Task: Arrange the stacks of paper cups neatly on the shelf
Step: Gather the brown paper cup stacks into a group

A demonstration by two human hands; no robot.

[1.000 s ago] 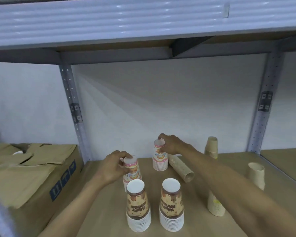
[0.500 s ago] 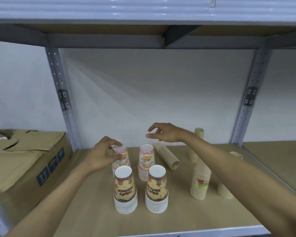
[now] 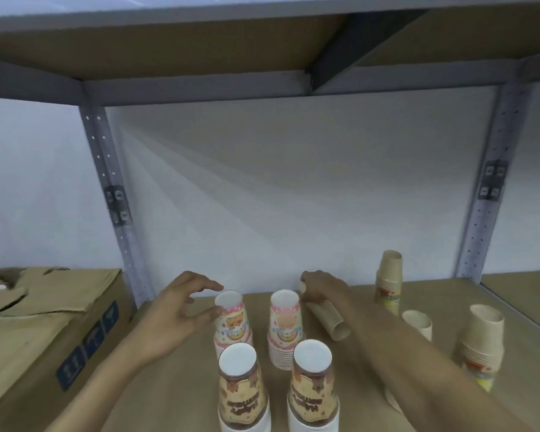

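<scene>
Right hand [image 3: 323, 289] closes on the fallen stack [image 3: 328, 316], lying at 2 o'clock of the pink stacks [image 3: 284, 325]. Stand it upright, rim down. Left hand [image 3: 175, 310] hovers, released.

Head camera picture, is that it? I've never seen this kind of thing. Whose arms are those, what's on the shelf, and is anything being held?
There is no machine here. A person wears a camera on the head, so you look down their own arms.

On the wooden shelf stand four upside-down stacks: two pink cup stacks behind, two brown cup stacks in front. Plain tan stacks stand to the right; a cardboard box sits left.

The left hand is open beside the left pink stack. The right hand closes on a tan stack lying on its side.
</scene>
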